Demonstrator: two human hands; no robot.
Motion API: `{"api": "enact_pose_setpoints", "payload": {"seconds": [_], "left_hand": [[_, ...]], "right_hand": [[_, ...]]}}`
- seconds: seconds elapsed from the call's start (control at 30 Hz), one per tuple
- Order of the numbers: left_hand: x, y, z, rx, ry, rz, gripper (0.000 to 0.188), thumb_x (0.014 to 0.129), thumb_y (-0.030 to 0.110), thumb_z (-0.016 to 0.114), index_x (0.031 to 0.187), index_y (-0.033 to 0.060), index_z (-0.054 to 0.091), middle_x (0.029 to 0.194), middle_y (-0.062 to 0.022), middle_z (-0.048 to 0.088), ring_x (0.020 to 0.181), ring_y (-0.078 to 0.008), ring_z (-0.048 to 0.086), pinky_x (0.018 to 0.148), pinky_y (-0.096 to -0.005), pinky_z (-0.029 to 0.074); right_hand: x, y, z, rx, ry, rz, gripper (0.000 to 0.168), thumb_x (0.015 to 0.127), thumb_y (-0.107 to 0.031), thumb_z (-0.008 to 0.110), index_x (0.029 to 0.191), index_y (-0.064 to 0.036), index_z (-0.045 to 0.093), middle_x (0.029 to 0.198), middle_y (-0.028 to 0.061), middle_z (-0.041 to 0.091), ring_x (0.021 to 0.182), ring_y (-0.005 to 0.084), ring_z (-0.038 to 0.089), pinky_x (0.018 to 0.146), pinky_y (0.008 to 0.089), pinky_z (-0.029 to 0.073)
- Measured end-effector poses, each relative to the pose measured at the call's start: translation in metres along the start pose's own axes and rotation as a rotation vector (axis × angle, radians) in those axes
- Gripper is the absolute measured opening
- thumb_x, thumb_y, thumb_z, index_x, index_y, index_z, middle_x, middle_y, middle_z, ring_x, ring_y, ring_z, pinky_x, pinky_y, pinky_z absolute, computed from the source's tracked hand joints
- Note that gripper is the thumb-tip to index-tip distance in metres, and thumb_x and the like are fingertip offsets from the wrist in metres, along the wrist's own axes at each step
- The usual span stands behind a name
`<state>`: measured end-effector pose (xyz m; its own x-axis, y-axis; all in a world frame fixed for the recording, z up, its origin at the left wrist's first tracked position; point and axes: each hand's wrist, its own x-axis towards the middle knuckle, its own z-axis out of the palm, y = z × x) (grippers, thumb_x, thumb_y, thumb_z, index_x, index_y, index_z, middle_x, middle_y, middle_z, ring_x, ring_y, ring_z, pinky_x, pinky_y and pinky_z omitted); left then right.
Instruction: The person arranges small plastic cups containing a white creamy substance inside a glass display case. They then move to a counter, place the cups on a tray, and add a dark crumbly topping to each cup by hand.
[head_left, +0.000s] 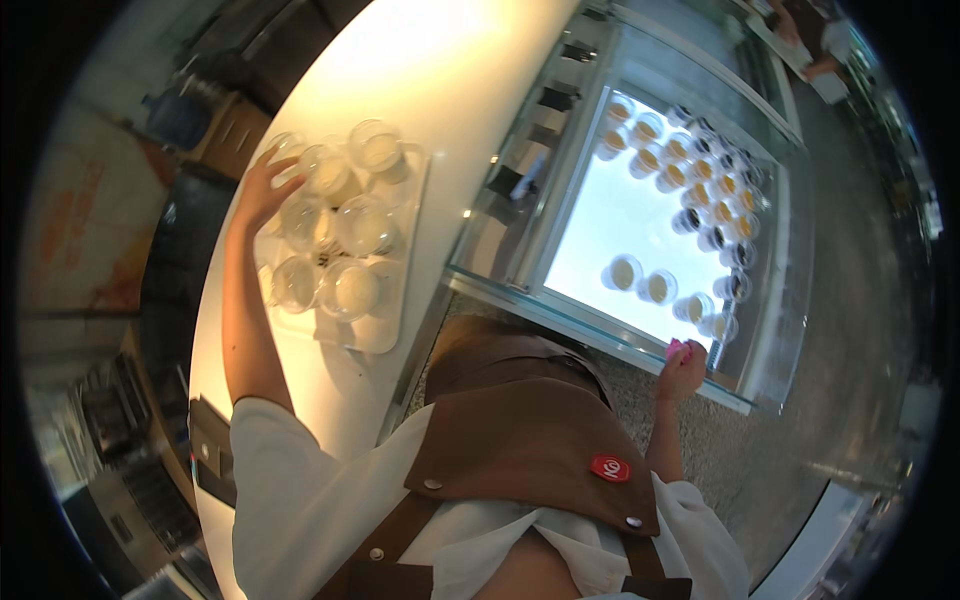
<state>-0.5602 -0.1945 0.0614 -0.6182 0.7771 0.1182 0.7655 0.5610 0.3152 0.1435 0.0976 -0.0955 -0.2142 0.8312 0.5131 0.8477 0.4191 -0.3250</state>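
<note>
My left hand (266, 187) is at the far left corner of a white tray (386, 330) on the counter. Its spread fingers reach around a clear dome-lidded cup (287, 144); whether they grip it is unclear. Several more clear cups with pale contents (365, 225) stand on the same tray. A crumpled pink thing, perhaps a cloth (679, 349), is held in my right hand (681, 379) at the near edge of a glass display case (570, 319). Inside the case, small cups with pale contents (658, 286) stand closest to that hand.
Rows of cups with orange contents (675, 176) and dark contents (739, 255) stand on the case's lit floor. The curved white counter (330, 405) runs along my left. At the far upper right is another person's arm (784, 22). A blue water bottle (176, 118) stands beyond the counter.
</note>
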Motion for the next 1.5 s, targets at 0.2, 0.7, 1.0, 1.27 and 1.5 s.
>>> {"api": "enact_pose_setpoints", "payload": {"seconds": [0.2,0.7,1.0,1.27,1.5], "left_hand": [[0.0,0.002,0.002,0.056,-0.004,-0.055,0.052,0.084,0.049,0.076,0.125,0.0174,0.072,0.155,-0.0199,0.042,0.141,-0.0418,0.04,0.115,-0.0473,0.035],[-0.006,0.02,0.003,-0.001,0.014,-0.099,0.046,0.087,0.042,0.075,0.125,0.0176,0.07,0.158,-0.0155,0.038,0.144,-0.0409,0.032,0.117,-0.0489,0.032],[-0.031,-0.003,0.01,-0.048,0.125,0.024,0.038,0.091,0.013,0.07,0.129,0.0111,0.065,0.153,-0.0169,0.044,0.142,-0.0353,0.042,0.115,-0.0429,0.035],[-0.033,0.041,-0.009,0.02,0.149,-0.027,0.036,0.096,0.013,0.066,0.131,0.0076,0.062,0.145,-0.0159,0.054,0.138,-0.0314,0.047,0.114,-0.0407,0.036],[-0.089,0.093,-0.016,-0.098,0.329,-0.039,0.03,0.099,0.01,0.06,0.129,0.0027,0.063,0.134,-0.0136,0.062,0.126,-0.0261,0.057,0.109,-0.0369,0.042]], "right_hand": [[-0.009,0.01,0.004,0.017,-0.077,0.079,0.036,0.101,-0.032,0.047,0.101,-0.001,0.067,0.093,0.0168,0.069,0.078,0.0342,0.067,0.069,0.0455,0.053],[-0.007,0.024,0.009,0.085,-0.109,0.081,0.033,0.1,-0.03,0.048,0.1,0.0,0.064,0.092,0.0177,0.068,0.081,0.0359,0.066,0.072,0.0457,0.052],[0.014,0.002,-0.002,0.031,-0.051,-0.034,0.02,0.093,-0.02,0.053,0.096,-0.003,0.063,0.091,0.0174,0.064,0.078,0.0374,0.062,0.07,0.0466,0.049],[0.013,0.0,-0.009,0.082,-0.079,-0.008,0.013,0.088,-0.018,0.057,0.089,-0.005,0.06,0.085,0.0147,0.062,0.072,0.037,0.061,0.064,0.0468,0.048],[0.023,-0.006,-0.019,0.126,-0.157,0.067,0.011,0.084,-0.018,0.061,0.085,-0.007,0.059,0.079,0.0125,0.06,0.067,0.035,0.059,0.061,0.0462,0.047]]}}
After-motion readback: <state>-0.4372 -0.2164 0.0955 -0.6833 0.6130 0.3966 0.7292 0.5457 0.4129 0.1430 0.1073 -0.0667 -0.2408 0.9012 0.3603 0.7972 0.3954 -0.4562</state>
